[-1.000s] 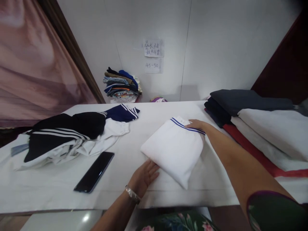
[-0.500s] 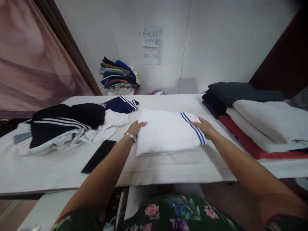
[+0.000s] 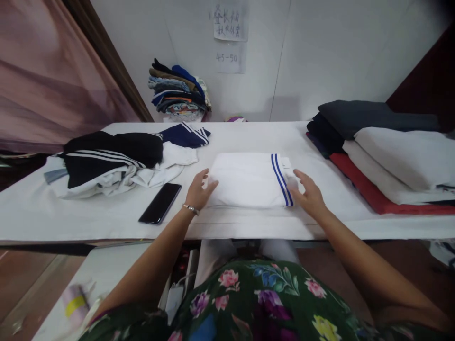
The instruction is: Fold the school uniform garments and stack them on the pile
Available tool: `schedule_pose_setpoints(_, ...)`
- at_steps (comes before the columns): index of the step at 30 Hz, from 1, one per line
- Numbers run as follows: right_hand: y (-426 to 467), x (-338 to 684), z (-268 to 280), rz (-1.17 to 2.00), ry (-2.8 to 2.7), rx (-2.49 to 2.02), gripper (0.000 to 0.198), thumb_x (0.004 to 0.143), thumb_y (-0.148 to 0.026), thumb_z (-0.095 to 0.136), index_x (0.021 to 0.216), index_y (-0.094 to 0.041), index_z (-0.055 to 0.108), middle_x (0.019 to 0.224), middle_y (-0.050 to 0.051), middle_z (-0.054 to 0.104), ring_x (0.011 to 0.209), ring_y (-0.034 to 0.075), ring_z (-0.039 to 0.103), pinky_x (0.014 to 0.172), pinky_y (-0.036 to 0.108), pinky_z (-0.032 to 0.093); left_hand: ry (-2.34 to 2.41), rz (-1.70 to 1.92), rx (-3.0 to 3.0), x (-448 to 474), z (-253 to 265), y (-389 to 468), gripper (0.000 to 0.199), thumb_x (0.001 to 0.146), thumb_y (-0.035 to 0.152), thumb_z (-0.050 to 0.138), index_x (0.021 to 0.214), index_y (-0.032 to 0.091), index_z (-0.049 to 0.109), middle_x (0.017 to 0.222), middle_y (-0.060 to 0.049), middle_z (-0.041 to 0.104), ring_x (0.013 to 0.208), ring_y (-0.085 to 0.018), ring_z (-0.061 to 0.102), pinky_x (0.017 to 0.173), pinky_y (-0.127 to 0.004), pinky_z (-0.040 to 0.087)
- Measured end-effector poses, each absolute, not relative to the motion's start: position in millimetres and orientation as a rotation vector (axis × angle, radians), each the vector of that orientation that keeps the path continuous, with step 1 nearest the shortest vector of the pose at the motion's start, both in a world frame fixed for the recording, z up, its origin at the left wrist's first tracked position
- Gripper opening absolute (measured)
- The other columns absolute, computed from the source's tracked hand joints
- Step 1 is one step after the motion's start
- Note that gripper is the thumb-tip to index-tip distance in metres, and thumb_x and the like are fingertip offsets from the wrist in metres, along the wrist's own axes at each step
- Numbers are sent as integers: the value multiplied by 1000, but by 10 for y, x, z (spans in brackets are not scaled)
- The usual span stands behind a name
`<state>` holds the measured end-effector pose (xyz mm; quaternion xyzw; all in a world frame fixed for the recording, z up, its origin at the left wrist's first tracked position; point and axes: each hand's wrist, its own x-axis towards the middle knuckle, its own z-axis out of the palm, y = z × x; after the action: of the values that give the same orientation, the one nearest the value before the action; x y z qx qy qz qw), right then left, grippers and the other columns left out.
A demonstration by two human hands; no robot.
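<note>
A folded white garment (image 3: pixel 245 180) lies flat on the white-covered table (image 3: pixel 259 137) in front of me. Two blue stripes run across it near its right end. By its left edge is my left hand (image 3: pixel 199 189), open, thumb and fingers apart, with a silver bracelet at the wrist. At the striped end my right hand (image 3: pixel 310 195) is also open, its fingers spread around the corner. Whether the fingertips still touch the cloth I cannot tell. A dark phone (image 3: pixel 160 203) rests to the left of my left hand.
A loose heap of black and white clothes (image 3: pixel 110 156) covers the left side, with a navy striped garment (image 3: pixel 185 135) behind it. Folded clothes (image 3: pixel 398 166) are stacked at the right. Another clothes pile (image 3: pixel 179 92) stands by the wall, below paper notes (image 3: pixel 231 57).
Both hands have let go of the folded white garment and opened. The garment, gripped at both ends before, now lies flat on the table. The camera view has tilted downward.
</note>
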<state>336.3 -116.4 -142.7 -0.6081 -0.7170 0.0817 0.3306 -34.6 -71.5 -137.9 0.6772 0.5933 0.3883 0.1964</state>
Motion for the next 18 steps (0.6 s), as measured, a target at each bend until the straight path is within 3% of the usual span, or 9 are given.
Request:
schedule_pose_setpoints(3, -1430, 3196, -1420, 114, -2323, -1366, 65, 85, -46, 53, 143, -24, 34, 150, 8, 31, 139, 29, 23, 113, 50, 19, 1503, 950, 2274, -378, -1431, -1031, 71, 74, 46, 65, 135, 18, 42, 144, -13, 40, 132, -28, 37, 109, -44, 32)
schedule_pose_setpoints(6, -1452, 3123, -1451, 3, -2527, -1361, 59, 85, -33, 54, 141, -25, 38, 152, 7, 27, 141, 29, 17, 113, 53, 11, 1482, 769, 2447, -385, -1499, -1136, 68, 74, 36, 66, 135, 17, 43, 148, -13, 35, 136, -29, 31, 113, -44, 28)
schedule_pose_setpoints(10, -1272, 3215, -1449, 10, -2565, -1421, 60, 82, -10, 46, 139, -27, 42, 146, 4, 40, 137, 25, 29, 111, 50, 19, 1635, 660, 2440, -393, -1538, -1066, 59, 76, 18, 56, 135, 19, 47, 147, -9, 38, 136, -26, 33, 113, -41, 29)
schedule_pose_setpoints(14, -1168, 3316, -1472, 18, -2542, -1387, 59, 82, -4, 41, 133, -32, 49, 141, 0, 46, 133, 20, 39, 108, 46, 26, 1709, 535, 2419, -374, -1524, -1036, 66, 73, 6, 49, 136, 25, 47, 145, -1, 42, 136, -22, 34, 112, -37, 33)
schedule_pose_setpoints(18, -1174, 3329, -1590, 52, -2587, -1402, 61, 76, 0, 42, 126, -32, 56, 140, -1, 48, 134, 19, 37, 109, 46, 25, 1694, 393, 2438, -363, -1495, -1065, 75, 67, 0, 45, 137, 28, 46, 147, 2, 39, 137, -20, 32, 107, -36, 40)
